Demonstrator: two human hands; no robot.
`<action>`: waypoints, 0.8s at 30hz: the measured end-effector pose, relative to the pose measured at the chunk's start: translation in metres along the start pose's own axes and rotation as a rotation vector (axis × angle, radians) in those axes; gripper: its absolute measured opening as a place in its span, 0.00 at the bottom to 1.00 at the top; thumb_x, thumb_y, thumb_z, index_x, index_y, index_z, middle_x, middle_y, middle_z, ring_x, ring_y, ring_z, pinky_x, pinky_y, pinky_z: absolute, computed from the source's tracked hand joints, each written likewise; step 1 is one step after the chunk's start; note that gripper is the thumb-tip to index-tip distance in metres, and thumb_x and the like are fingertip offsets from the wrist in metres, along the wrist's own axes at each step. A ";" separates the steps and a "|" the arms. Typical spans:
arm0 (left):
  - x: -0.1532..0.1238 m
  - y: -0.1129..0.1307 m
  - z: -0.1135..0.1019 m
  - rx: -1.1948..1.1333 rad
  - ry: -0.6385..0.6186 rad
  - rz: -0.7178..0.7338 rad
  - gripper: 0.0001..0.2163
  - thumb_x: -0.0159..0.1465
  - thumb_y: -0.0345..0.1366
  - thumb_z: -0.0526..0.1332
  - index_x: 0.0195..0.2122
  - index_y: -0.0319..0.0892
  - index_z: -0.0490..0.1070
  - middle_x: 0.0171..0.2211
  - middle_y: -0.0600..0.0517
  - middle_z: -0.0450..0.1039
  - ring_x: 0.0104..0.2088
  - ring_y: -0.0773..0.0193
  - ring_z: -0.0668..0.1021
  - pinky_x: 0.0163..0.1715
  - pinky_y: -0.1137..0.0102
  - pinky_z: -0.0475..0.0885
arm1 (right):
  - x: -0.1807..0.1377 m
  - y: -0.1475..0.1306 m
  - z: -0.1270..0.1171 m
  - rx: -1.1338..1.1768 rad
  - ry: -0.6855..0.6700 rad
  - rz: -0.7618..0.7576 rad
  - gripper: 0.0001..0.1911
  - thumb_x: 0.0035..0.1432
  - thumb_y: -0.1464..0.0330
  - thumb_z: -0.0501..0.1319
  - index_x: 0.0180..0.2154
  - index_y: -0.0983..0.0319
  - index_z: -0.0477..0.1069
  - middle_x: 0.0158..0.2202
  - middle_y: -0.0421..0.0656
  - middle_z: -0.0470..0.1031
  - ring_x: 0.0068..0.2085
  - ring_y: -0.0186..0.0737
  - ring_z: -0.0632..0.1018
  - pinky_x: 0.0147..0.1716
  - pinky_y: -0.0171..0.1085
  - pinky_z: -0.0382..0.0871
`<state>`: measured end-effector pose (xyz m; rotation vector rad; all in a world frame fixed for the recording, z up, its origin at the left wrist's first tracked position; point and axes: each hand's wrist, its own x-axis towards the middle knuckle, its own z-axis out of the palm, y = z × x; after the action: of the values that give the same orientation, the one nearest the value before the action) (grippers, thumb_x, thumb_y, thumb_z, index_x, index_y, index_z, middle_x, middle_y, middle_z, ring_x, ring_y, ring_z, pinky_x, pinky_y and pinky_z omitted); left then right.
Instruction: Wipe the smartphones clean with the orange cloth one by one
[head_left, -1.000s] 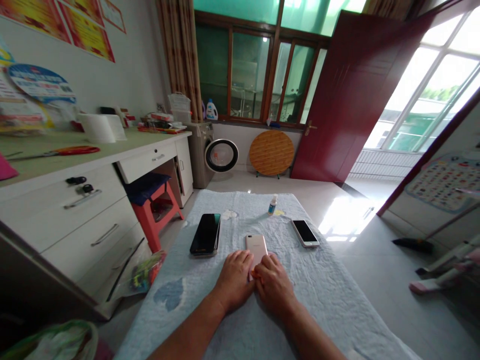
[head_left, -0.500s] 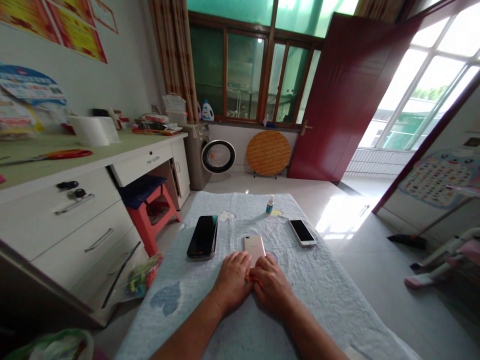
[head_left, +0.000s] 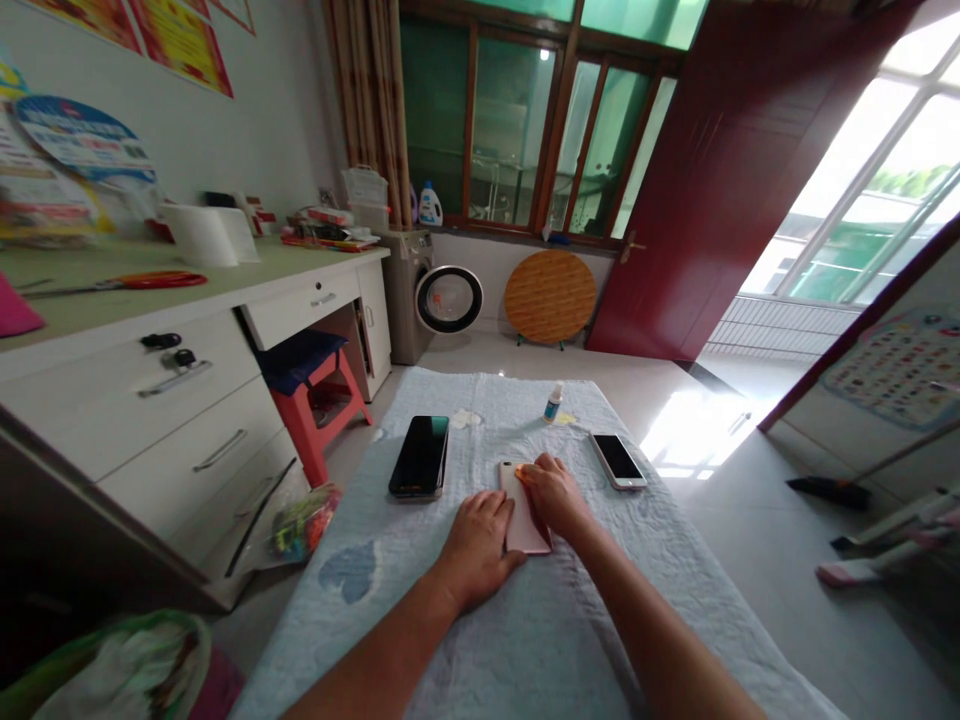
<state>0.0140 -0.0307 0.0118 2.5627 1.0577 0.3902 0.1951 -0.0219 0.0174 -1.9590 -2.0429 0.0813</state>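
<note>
A rose-gold smartphone lies back up on the blue cloth-covered table, its camera end away from me. My left hand holds it along the left edge, with the thumb at its near end. My right hand pinches a small orange cloth, mostly hidden under the fingers, and presses it on the phone's upper back. To the left lies a black smartphone, screen up, on something partly hidden beneath it. A white smartphone with a dark screen lies to the right. Behind them stands a small spray bottle.
The light blue cloth covers the table. On the left are a desk with drawers, a red stool, a plastic bag and a bin. A washing machine with its door open stands beyond.
My right hand has slid the orange cloth from the phone's near end up to its camera end. My left hand stays at the left edge. The view has shifted slightly.
</note>
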 end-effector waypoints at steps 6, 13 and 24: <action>0.000 0.001 0.001 -0.013 0.001 -0.001 0.29 0.59 0.47 0.62 0.59 0.39 0.64 0.59 0.43 0.65 0.58 0.48 0.66 0.62 0.56 0.55 | 0.042 -0.010 0.012 -0.052 -0.049 0.027 0.14 0.64 0.70 0.53 0.40 0.60 0.77 0.41 0.47 0.71 0.42 0.40 0.69 0.42 0.35 0.58; -0.001 0.003 0.000 -0.017 0.038 -0.036 0.30 0.57 0.47 0.64 0.58 0.39 0.64 0.57 0.43 0.67 0.57 0.49 0.67 0.61 0.57 0.58 | 0.066 -0.015 0.013 -0.079 -0.137 -0.006 0.14 0.60 0.71 0.54 0.40 0.58 0.78 0.40 0.48 0.73 0.41 0.42 0.71 0.38 0.36 0.59; 0.000 0.002 0.001 0.002 0.032 -0.042 0.27 0.56 0.48 0.64 0.55 0.41 0.66 0.58 0.42 0.66 0.58 0.47 0.67 0.60 0.55 0.58 | 0.032 0.027 0.000 -0.089 -0.094 0.122 0.15 0.62 0.73 0.51 0.41 0.64 0.77 0.40 0.50 0.74 0.41 0.41 0.72 0.42 0.36 0.59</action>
<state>0.0156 -0.0323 0.0116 2.5395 1.1221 0.4213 0.2206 0.0117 0.0169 -2.1720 -2.0148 0.1126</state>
